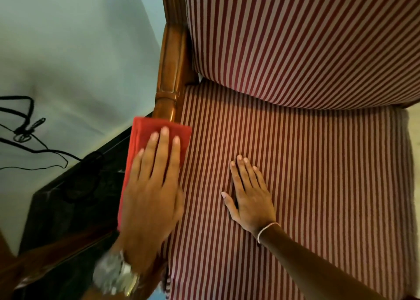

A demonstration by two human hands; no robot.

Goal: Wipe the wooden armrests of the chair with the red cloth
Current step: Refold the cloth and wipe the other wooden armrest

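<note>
Left hand (150,186) flat, fingers spread, pressing the folded red cloth (145,140) down on the wooden armrest (169,68) at the chair's left side. Right hand (250,195) open, palm down, fingers together, resting on the striped seat cushion (318,186). Silver watch (116,274) on the left wrist, thin band (267,229) on the right. Striped backrest (295,38) above; black cables (27,127) against the pale wall (68,38)

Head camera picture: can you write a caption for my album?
Left hand presses the red cloth on the wooden armrest; right hand lies flat on the striped seat.
</note>
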